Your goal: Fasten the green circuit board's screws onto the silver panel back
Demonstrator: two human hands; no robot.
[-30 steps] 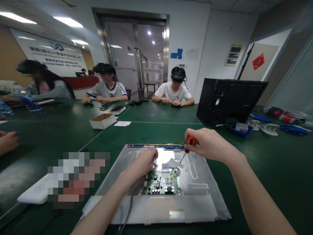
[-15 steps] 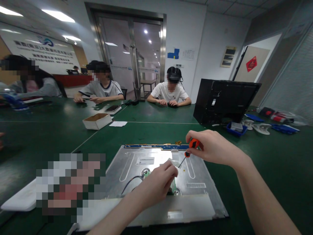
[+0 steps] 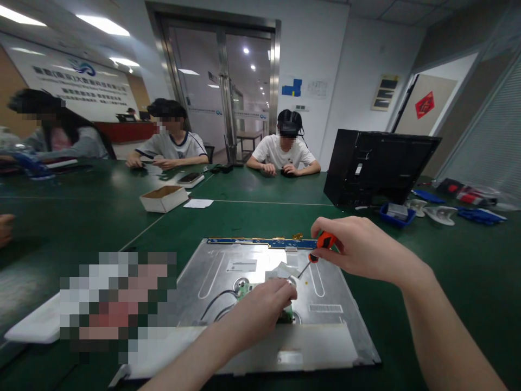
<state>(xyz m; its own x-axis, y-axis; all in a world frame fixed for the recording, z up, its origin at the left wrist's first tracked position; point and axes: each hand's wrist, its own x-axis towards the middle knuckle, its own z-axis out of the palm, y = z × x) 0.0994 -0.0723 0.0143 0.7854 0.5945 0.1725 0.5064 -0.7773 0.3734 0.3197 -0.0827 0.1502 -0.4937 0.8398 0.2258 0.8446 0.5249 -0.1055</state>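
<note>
A flat display panel (image 3: 342, 331) lies with its metal back up on the table in front of me. My right hand (image 3: 362, 252) grips the orange and black handle of a screwdriver (image 3: 325, 240), its shaft slanting down to the left. The tip is near a translucent film (image 3: 281, 270) at the panel's middle. My left hand (image 3: 264, 304) rests over a green circuit board (image 3: 245, 289), fingers curled by the film; what they pinch is hidden. Dark cables (image 3: 215, 300) run left from the board. A blue circuit strip (image 3: 248, 242) lines the panel's far edge.
A white open box (image 3: 164, 200) and a paper (image 3: 198, 203) lie beyond the panel. A black monitor (image 3: 374, 168) stands at right, beside a blue tray (image 3: 395, 216) and gloves (image 3: 480, 215). A white object (image 3: 36, 328) lies at left, partly pixelated. Several people sit across the table.
My left fingers have lowered slightly toward the board, and more of the film and cables shows. The screwdriver stays at nearly the same spot and tilt. The view has shifted slightly.
</note>
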